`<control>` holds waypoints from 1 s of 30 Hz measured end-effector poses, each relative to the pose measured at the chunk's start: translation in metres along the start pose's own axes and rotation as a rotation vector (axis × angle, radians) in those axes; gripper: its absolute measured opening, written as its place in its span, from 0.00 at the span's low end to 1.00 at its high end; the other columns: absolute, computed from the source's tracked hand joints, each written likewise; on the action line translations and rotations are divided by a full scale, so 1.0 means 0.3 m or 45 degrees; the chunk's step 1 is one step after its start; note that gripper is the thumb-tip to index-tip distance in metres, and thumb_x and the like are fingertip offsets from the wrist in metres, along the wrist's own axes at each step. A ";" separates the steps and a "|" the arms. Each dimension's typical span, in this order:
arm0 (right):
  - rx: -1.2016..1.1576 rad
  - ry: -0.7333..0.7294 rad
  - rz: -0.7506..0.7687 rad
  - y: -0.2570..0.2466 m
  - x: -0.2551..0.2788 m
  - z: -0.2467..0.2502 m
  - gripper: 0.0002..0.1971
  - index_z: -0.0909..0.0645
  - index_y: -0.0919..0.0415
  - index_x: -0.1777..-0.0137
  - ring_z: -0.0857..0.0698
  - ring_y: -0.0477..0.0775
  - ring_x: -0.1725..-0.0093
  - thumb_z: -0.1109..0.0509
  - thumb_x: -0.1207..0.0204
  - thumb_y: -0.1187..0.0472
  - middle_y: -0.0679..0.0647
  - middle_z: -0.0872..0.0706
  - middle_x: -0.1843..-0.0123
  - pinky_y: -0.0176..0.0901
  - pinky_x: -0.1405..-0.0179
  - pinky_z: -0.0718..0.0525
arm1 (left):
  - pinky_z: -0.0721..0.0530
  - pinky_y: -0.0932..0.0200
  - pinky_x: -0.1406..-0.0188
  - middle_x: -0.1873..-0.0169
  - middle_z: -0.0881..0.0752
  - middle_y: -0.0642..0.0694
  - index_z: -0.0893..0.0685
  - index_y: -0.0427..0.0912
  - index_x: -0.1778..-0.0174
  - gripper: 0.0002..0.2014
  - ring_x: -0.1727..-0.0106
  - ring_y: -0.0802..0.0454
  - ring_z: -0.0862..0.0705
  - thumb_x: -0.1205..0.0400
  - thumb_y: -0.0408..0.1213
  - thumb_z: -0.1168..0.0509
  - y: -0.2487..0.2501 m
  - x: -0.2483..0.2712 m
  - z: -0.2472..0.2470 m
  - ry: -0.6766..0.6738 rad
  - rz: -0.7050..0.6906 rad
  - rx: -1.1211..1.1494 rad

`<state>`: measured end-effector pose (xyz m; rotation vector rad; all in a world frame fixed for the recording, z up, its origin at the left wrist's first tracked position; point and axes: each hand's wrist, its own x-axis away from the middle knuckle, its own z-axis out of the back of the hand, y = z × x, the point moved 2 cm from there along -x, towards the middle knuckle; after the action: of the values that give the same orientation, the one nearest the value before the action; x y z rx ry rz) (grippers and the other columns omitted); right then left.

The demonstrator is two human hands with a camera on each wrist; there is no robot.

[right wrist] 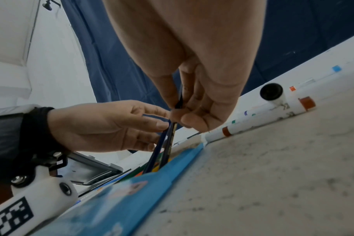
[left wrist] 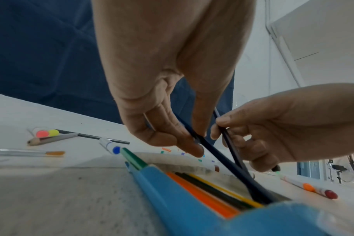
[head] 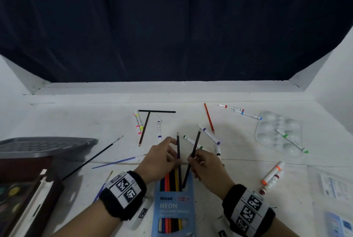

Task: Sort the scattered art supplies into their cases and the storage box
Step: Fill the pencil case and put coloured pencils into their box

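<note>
A blue pencil case (head: 172,206) lies open near the front edge, with several coloured pencils (left wrist: 208,191) inside. My left hand (head: 172,153) pinches a dark purple pencil (head: 178,147) between thumb and fingers. Just to its right, my right hand (head: 193,160) pinches a second dark pencil (head: 196,144). Both pencils stand tilted, points up, their lower ends inside the case's mouth (right wrist: 152,170). In the left wrist view the purple pencil (left wrist: 214,159) runs down into the case beside the other pencil (left wrist: 232,151). The right wrist view has my right hand (right wrist: 178,110) gripping its pencil (right wrist: 169,143).
Markers (head: 211,136), an orange pencil (head: 209,118), black pencils (head: 156,111) and a brown pencil (head: 144,129) lie scattered beyond my hands. Brushes (head: 91,158) lie at the left by a grey storage box (head: 44,146) and a paint case (head: 28,198). A clear palette (head: 271,133) sits right.
</note>
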<state>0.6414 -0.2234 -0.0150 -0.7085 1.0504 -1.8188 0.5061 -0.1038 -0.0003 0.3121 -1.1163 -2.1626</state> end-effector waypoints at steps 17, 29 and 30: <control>0.418 -0.363 0.045 -0.011 -0.009 0.004 0.32 0.27 0.55 0.36 0.17 0.44 0.61 0.15 0.37 0.56 0.46 0.16 0.58 0.35 0.66 0.20 | 0.35 0.42 0.41 0.32 0.23 0.57 0.21 0.54 0.33 0.19 0.28 0.51 0.28 0.17 0.56 0.45 0.015 0.140 -0.051 -0.215 -0.379 -1.057; 1.106 -0.580 0.485 -0.058 0.080 -0.020 0.12 0.18 0.60 0.44 0.18 0.54 0.43 0.40 0.15 0.55 0.53 0.20 0.38 0.49 0.35 0.25 | 0.46 0.41 0.37 0.23 0.26 0.61 0.18 0.56 0.30 0.18 0.21 0.58 0.31 0.14 0.47 0.44 -0.072 0.255 -0.003 -0.379 -0.507 -1.052; 1.120 -0.609 0.493 -0.054 0.088 -0.024 0.12 0.18 0.60 0.47 0.17 0.55 0.47 0.42 0.14 0.57 0.53 0.18 0.41 0.49 0.36 0.24 | 0.46 0.42 0.36 0.23 0.25 0.61 0.18 0.55 0.30 0.17 0.22 0.57 0.31 0.14 0.46 0.41 -0.078 0.259 -0.005 -0.362 -0.514 -1.018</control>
<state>0.6173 -0.2406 -0.0032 -0.3252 0.0174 -1.4533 0.4384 -0.1466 -0.0127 -0.1557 -0.2482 -2.8724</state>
